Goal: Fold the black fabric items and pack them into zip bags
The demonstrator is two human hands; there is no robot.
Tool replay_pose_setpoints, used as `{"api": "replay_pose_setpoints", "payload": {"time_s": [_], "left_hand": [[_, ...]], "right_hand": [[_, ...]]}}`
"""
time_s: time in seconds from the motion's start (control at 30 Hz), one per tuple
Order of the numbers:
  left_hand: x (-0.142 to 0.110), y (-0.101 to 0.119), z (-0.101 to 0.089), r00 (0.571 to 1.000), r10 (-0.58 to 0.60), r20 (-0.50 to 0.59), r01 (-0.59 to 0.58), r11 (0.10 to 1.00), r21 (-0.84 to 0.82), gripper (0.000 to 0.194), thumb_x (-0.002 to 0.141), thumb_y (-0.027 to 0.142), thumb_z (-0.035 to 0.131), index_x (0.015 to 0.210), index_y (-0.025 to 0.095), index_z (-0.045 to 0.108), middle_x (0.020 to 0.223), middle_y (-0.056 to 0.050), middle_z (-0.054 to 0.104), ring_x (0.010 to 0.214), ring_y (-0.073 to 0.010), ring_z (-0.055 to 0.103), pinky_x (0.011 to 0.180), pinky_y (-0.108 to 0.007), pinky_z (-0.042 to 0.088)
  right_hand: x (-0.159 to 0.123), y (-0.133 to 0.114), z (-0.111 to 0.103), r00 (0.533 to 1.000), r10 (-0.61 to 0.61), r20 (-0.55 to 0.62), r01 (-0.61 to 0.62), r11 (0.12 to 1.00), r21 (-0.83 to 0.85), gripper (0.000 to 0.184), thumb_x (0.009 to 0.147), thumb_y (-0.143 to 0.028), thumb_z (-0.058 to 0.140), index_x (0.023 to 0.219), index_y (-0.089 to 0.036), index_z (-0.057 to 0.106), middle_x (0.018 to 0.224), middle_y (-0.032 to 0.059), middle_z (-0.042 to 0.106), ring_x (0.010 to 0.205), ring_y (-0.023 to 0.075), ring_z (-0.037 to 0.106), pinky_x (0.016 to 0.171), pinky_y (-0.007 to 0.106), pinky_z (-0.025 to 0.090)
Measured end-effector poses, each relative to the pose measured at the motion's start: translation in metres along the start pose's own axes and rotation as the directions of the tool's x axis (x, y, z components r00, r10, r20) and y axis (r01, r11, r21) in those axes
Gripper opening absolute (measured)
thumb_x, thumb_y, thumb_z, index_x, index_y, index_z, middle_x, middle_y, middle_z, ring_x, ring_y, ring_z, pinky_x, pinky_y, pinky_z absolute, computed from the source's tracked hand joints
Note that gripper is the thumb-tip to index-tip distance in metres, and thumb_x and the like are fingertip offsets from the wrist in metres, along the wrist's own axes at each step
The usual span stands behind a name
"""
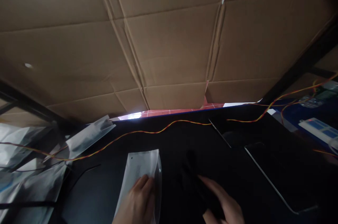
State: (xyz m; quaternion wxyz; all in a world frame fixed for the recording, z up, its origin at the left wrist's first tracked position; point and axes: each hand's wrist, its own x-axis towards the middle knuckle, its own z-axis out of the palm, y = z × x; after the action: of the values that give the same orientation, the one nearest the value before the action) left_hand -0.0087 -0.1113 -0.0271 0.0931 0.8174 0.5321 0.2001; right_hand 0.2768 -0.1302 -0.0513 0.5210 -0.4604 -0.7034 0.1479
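A frosted plastic bag lies lengthwise on the black tabletop, near its front. My left hand is on top of the bag with its fingers curled in and closed on the plastic. To the right of it, my right hand is wrapped round a dark, elongated object. That object is black against black and blurred, so its kind cannot be made out. The two hands are apart.
A twisted red-and-yellow wire runs across the table. More plastic bags lie at the left. Thin metal-edged dark panels lie at right, near a white-and-blue box. Cardboard sheets stand behind.
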Motion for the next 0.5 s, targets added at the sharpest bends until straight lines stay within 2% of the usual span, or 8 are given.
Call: {"api": "replay_pose_setpoints", "payload": {"time_s": [0.03,0.1,0.17,0.27,0.33,0.4,0.5], "left_hand": [[0.000,0.001,0.002,0.999,0.033,-0.028,-0.032,0.998,0.052,0.024,0.089,0.012,0.052,0.099,0.025,0.070,0.095,-0.006,0.079,0.085,-0.0230,0.081,0.075,-0.028,0.067],[0.000,0.003,0.009,0.994,0.082,-0.066,-0.072,0.988,0.137,0.031,0.085,0.015,0.058,0.112,0.022,0.070,0.108,-0.011,0.081,0.099,-0.0294,0.081,0.082,-0.035,0.070],[-0.003,0.003,0.017,0.993,0.107,-0.059,-0.097,0.984,0.152,0.040,0.081,0.018,0.063,0.121,0.021,0.070,0.115,-0.013,0.081,0.107,-0.0336,0.080,0.087,-0.042,0.070],[-0.008,-0.003,0.027,0.995,0.096,-0.035,-0.093,0.994,0.060,0.059,0.074,0.017,0.066,0.133,0.021,0.067,0.122,-0.013,0.080,0.112,-0.0346,0.079,0.094,-0.045,0.069],[-0.012,-0.007,0.028,0.997,0.045,-0.062,-0.046,0.999,-0.026,0.063,0.073,0.017,0.066,0.136,0.021,0.064,0.124,-0.013,0.079,0.112,-0.0339,0.079,0.095,-0.044,0.069],[-0.016,-0.008,0.022,0.996,-0.048,-0.072,0.039,0.991,-0.131,0.053,0.078,0.017,0.062,0.131,0.022,0.064,0.119,-0.011,0.080,0.107,-0.0307,0.080,0.090,-0.040,0.069],[-0.017,0.001,0.008,0.991,-0.136,-0.012,0.129,0.960,-0.249,0.029,0.092,0.018,0.052,0.117,0.024,0.064,0.101,-0.007,0.078,0.088,-0.0231,0.078,0.076,-0.031,0.067]], "right_hand": [[0.007,-0.007,0.003,0.999,0.009,-0.031,-0.009,1.000,0.007,0.052,0.098,-0.015,0.056,0.149,-0.025,0.059,0.127,0.0074,0.082,0.112,0.0242,0.081,0.088,0.030,0.068],[0.019,-0.020,0.012,0.995,-0.095,-0.043,0.095,0.995,-0.010,0.053,0.096,-0.015,0.053,0.148,-0.022,0.058,0.128,0.0091,0.081,0.114,0.0254,0.080,0.092,0.034,0.067],[0.027,-0.030,0.024,0.984,-0.166,0.072,0.169,0.984,-0.046,0.056,0.092,-0.013,0.053,0.148,-0.021,0.058,0.129,0.0092,0.081,0.115,0.0268,0.078,0.095,0.038,0.066],[0.029,-0.035,0.042,0.963,-0.145,0.227,0.176,0.977,-0.120,0.061,0.083,-0.006,0.061,0.141,-0.023,0.062,0.131,0.0053,0.080,0.107,0.0270,0.078,0.088,0.039,0.066],[0.025,-0.034,0.052,0.949,-0.122,0.292,0.174,0.972,-0.159,0.061,0.080,-0.005,0.068,0.137,-0.025,0.064,0.132,0.0030,0.080,0.101,0.0264,0.078,0.081,0.039,0.065],[0.020,-0.032,0.059,0.931,-0.086,0.355,0.164,0.966,-0.198,0.059,0.079,-0.007,0.075,0.134,-0.026,0.066,0.130,0.0013,0.081,0.098,0.0261,0.076,0.079,0.039,0.064],[0.020,-0.034,0.060,0.884,-0.026,0.467,0.173,0.945,-0.276,0.047,0.082,-0.012,0.080,0.126,-0.027,0.070,0.123,-0.0002,0.082,0.098,0.0271,0.074,0.081,0.039,0.063]]}}
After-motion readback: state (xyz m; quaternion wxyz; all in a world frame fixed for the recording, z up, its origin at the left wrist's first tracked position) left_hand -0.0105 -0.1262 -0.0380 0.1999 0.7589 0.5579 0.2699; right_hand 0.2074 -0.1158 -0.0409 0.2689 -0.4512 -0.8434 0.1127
